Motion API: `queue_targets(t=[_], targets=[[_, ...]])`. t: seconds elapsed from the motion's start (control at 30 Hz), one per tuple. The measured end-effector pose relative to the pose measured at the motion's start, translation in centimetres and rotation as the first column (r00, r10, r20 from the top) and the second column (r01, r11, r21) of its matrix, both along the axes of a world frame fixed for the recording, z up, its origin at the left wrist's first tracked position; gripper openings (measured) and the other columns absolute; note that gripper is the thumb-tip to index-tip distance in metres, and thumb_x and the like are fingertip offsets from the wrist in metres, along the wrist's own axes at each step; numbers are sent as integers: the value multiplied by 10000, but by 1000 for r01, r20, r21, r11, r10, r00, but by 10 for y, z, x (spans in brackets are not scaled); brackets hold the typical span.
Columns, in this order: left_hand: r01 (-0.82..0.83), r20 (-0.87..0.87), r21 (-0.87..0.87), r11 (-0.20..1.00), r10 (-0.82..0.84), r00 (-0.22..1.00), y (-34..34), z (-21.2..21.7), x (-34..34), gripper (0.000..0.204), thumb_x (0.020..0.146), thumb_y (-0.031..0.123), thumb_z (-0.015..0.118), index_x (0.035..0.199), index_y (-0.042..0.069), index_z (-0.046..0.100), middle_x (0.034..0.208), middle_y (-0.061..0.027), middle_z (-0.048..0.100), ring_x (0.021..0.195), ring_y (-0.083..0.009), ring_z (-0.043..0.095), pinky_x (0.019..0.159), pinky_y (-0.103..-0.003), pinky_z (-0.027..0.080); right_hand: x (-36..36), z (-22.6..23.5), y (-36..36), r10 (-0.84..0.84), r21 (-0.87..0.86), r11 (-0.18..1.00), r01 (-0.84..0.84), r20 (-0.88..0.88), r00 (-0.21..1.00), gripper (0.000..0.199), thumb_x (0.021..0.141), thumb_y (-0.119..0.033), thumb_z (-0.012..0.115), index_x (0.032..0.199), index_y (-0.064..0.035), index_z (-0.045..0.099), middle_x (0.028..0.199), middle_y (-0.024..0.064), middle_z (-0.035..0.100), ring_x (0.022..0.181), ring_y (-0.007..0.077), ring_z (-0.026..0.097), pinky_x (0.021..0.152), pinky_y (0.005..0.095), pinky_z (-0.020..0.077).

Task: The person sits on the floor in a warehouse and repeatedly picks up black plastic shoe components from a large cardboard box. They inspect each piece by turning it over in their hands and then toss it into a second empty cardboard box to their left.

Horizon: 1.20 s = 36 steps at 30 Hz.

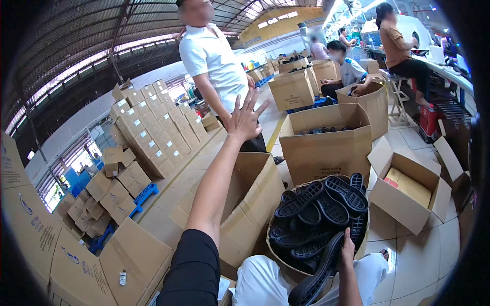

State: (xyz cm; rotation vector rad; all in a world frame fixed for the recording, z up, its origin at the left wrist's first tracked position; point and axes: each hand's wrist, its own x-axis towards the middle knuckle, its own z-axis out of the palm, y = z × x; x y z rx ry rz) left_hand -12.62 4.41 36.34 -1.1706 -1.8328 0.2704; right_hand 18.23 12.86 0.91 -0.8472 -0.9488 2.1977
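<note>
My left hand is raised at the end of an outstretched arm, its fingers spread and nothing in it. Behind it, in the picture, stands a person in a white shirt. Low in front of me, my right hand grips a black shoe sole by its edge, the sole slanting down toward my knees. Just beyond it, a heap of black shoe soles fills a container with a light brown rim. The fingers under the held sole are partly hidden.
An open carton stands left of the soles. A taller carton with dark pieces is behind them. To the right, an open box holds a flat carton. Stacked cartons line the left. Other people work at the back right.
</note>
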Motion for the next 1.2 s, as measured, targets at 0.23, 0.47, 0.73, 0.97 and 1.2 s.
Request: queue_targets(t=[0.23,0.47,0.73,0.97,1.2], targets=[[92,-121,31,995,-88,989,-28,8,-8,791,580,212,617,1298,297,295,1383,-99,179,1288,-225,146,1019,-456,148,-5,-9,3,21,-4,1000,-21,49,999,488,796,-547,459,798,-64,533,653,40,537,560,160,522,539,293,441],[-241,542,-48,969,228,809,-113,-57,-53,393,670,234,553,1041,106,563,1014,-175,564,928,-302,544,820,-380,431,-1,0,1,11,-19,1000,-10,74,997,496,790,-547,468,830,-58,535,700,45,546,612,165,530,598,307,447],[-141,349,-930,340,936,-47,-204,-176,-68,730,618,453,670,1220,119,429,1062,-153,561,946,-278,553,822,-355,444,2,14,-7,100,-46,994,-101,-40,994,505,799,-530,470,885,-37,534,754,55,561,668,168,540,649,306,451],[29,796,-561,827,530,294,-164,-123,-24,612,716,413,610,1221,117,432,1083,-130,558,994,-274,534,863,-331,423,-8,-20,3,31,30,999,-33,77,997,512,802,-532,461,894,-34,538,760,57,565,673,168,543,654,301,450],[-59,648,-748,661,746,153,-230,-118,-45,724,657,523,616,1243,149,416,1108,-108,550,981,-251,543,867,-329,419,-7,-3,-3,53,-6,999,-53,96,994,513,796,-545,459,876,-46,545,736,52,561,634,165,538,617,309,449]])
